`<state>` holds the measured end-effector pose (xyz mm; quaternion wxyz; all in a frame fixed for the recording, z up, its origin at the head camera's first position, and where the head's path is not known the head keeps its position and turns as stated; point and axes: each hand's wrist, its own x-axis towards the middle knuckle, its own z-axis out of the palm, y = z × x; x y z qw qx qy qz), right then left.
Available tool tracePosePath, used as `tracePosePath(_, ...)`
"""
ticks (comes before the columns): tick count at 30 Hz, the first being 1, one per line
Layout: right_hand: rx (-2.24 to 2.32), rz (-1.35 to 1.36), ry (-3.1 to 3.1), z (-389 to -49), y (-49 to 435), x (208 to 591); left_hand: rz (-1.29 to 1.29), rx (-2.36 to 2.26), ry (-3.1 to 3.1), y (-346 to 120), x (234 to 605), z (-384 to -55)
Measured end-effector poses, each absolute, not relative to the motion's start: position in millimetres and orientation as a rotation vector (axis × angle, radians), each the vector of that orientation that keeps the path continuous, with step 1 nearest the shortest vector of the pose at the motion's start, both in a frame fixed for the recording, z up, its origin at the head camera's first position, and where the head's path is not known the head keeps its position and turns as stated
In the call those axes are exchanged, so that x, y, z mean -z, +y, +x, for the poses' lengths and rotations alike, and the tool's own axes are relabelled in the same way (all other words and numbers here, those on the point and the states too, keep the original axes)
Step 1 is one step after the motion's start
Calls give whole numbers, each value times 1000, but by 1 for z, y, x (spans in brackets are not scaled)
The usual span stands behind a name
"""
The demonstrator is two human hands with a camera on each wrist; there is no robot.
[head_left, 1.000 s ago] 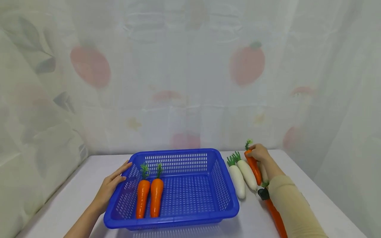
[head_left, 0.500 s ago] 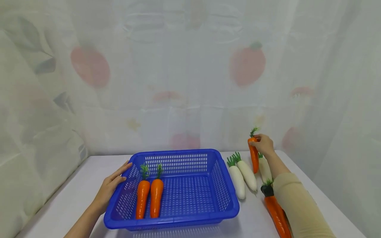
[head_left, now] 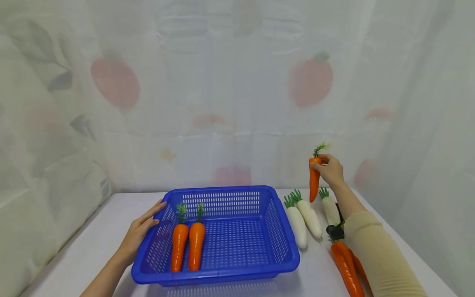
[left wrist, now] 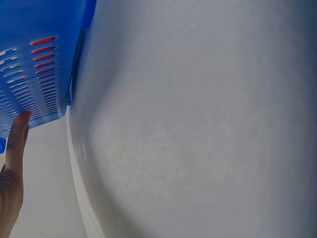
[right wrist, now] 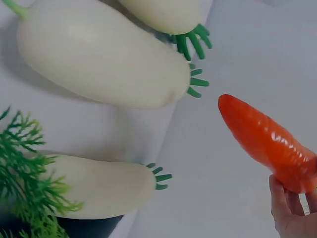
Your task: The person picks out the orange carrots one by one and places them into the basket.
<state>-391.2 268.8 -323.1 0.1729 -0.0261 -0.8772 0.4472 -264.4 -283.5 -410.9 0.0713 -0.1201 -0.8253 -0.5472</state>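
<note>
My right hand (head_left: 331,170) pinches an orange carrot (head_left: 314,178) near its leafy top and holds it tip down above the back right of the table. In the right wrist view the carrot (right wrist: 270,139) points away from the fingers, clear of the white radishes. My left hand (head_left: 138,232) rests at the left rim of a blue plastic basket (head_left: 215,274), fingers fairly straight. The left wrist view has one finger (left wrist: 19,136) against the basket's slotted wall. Inside the basket, on its left side, two carrots (head_left: 179,246) lie side by side, green tops toward the back.
Right of the basket lie two white radishes (head_left: 297,227), with another radish (head_left: 330,211) farther right. Dark-topped items and more carrots (head_left: 346,268) lie near the right sleeve, partly covered by it. A patterned curtain (head_left: 237,103) hangs behind the white table (head_left: 107,222).
My right hand has lifted the carrot up from among the radishes, uncovering the rightmost radish. The left hand and the basket stay in place.
</note>
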Motion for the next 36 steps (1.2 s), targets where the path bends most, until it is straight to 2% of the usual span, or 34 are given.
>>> tracePosePath(12,-1385,-45,-2411,-386,249,300,-344,1650,-2491,-284,410,-264)
tracePosePath(25,-1570,125,-2357,-379,221,276,-332,1632,-2493,-281,410,-265)
tracePosePath(36,-1689,263,-2320,-376,194,271,-347,1635,-2484,-282,413,-266)
